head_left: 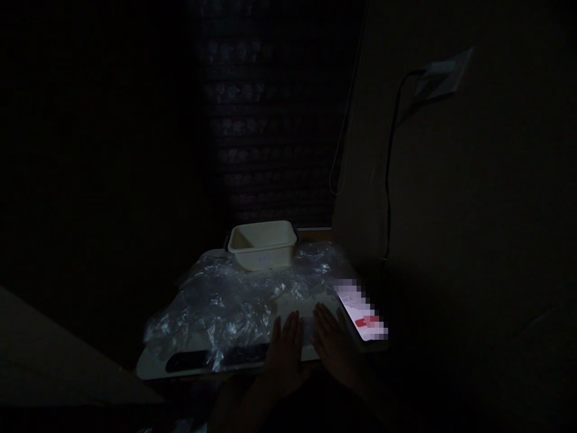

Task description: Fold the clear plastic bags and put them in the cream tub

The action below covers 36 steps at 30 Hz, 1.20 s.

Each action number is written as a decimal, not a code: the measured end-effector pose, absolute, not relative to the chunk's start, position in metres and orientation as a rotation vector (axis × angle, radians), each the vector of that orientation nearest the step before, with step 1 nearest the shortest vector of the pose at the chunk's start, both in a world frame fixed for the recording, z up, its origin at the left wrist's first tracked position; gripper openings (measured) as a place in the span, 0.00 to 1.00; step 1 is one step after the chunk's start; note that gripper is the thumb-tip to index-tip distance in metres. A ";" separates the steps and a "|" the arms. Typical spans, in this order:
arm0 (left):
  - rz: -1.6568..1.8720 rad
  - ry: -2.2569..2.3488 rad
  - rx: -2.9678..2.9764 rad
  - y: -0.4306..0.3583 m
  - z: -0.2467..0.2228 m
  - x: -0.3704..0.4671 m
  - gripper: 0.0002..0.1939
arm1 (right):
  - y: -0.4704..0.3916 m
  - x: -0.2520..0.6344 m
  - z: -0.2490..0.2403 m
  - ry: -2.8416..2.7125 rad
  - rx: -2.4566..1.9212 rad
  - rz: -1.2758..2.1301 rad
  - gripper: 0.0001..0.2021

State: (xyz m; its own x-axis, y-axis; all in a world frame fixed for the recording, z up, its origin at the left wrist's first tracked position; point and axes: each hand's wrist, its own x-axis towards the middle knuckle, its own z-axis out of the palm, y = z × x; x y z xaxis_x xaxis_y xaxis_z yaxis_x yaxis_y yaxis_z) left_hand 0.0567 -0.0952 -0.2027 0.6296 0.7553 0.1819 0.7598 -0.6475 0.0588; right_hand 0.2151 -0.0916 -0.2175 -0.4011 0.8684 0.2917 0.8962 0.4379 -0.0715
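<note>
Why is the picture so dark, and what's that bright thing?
Head view: the room is almost unlit; the glowing phone screen is the brightest thing, its display blurred out. Crinkled plastic sheet catches glints. Both hands are dim; the white tub shows faintly.

A single head-worn camera looks forward and down from above the person's own hands, which enter at the bottom centre of the frame. It sits close to the small white tray table (153,362) in the lower middle, and faces toward a dark patterned wall at the upper centre. The cream rectangular plastic tub (262,244) lies mid-frame, farther from the lens. The surroundings are nearly black, so the edges show little.
</note>
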 end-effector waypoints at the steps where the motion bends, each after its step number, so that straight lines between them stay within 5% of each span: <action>1: -0.306 -1.298 -2.816 -0.096 -0.203 0.057 0.36 | -0.092 0.216 -0.218 -2.410 -1.521 -0.137 0.23; 27: -0.241 -1.339 -2.782 -0.104 -0.206 0.053 0.33 | -0.101 0.226 -0.206 -2.437 -1.382 -0.136 0.24; 36: -0.407 -1.258 -2.811 -0.111 -0.202 0.047 0.16 | -0.106 0.228 -0.198 -2.626 -1.201 0.104 0.28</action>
